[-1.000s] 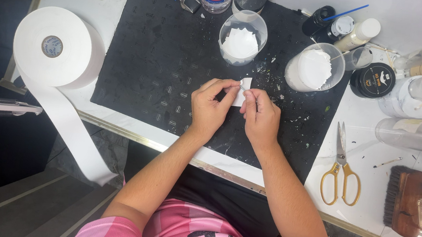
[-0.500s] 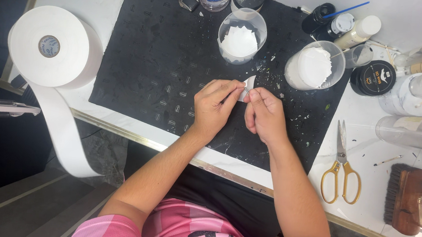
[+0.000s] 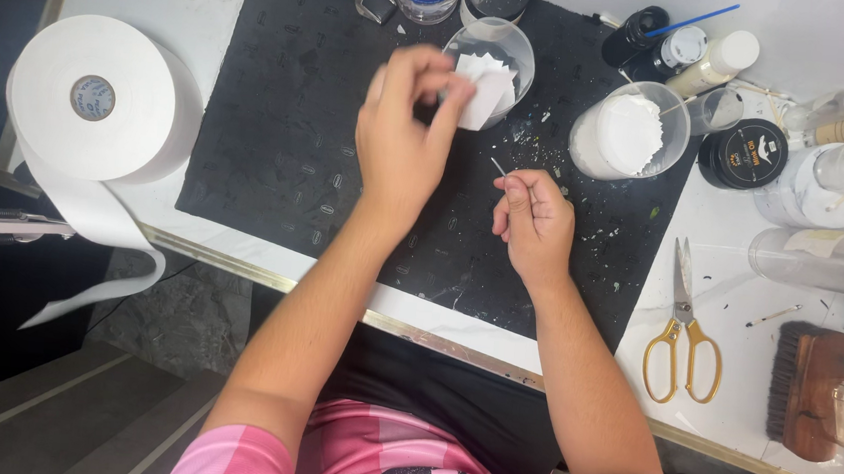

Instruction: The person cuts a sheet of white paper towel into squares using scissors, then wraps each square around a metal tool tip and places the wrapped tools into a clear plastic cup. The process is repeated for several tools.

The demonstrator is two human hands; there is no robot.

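Two hands are at work over the black mat (image 3: 269,135). My left hand (image 3: 402,130) is raised above the mat, fingertips pinched on a small white paper piece (image 3: 481,93), which hangs directly over the clear cup (image 3: 517,44) that holds similar white pieces. My right hand (image 3: 536,221) rests low on the mat, thumb and forefinger closed narrowly on a thin pin-like stick (image 3: 501,168) pointing up and left. The white piece is not yet inside the cup. I judge the handling of this piece to be near its end, with only its release outstanding. A second cup of white material (image 3: 629,133) stands beside it. Yellow-handled scissors (image 3: 683,333) lie untouched to the right.
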